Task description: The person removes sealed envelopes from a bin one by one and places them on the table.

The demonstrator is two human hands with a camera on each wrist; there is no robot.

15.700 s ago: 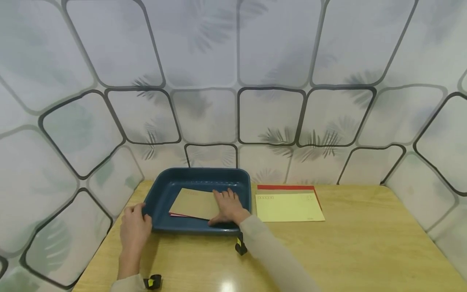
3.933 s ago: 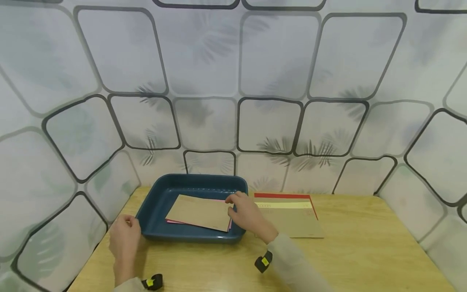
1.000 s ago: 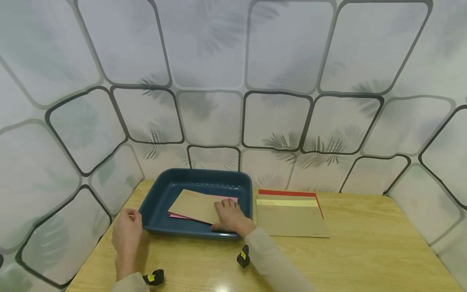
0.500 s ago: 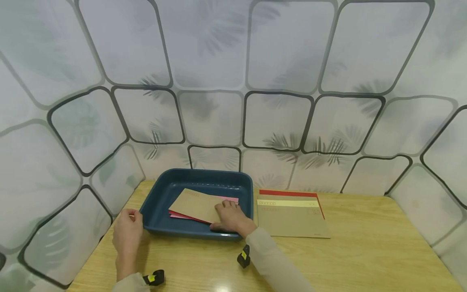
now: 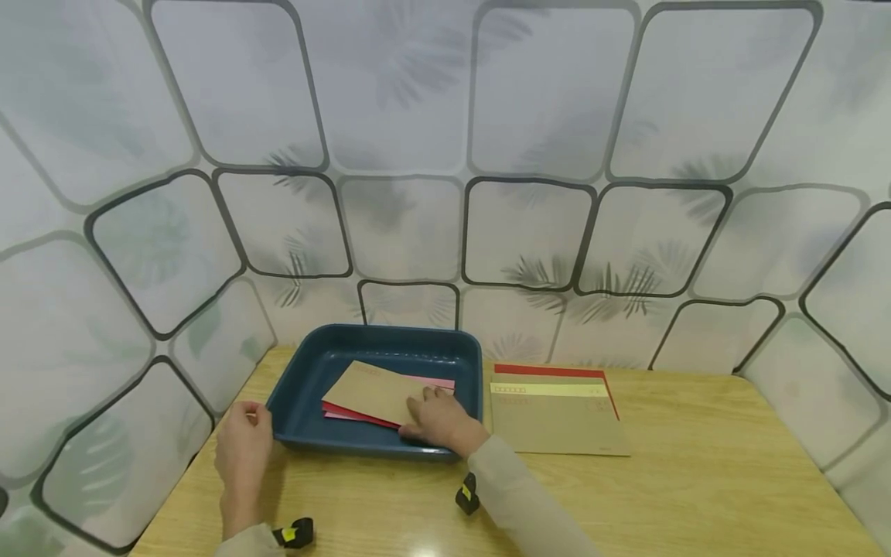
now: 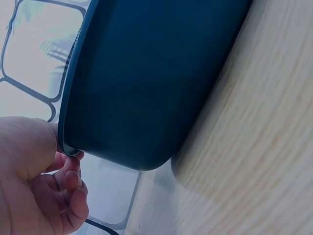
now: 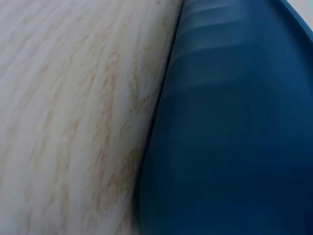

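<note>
Blue tray [image 5: 400,348] stood on the table [image 5: 731,464], left hand [image 5: 244,447] gripping its rim [image 6: 72,83]. Right hand [image 5: 442,420] lay over the envelopes [image 5: 374,393] inside; pinching or resting, I couldn't tell. Step looked like taking the top one; next called, I judged, for parting it from those beneath.
</note>
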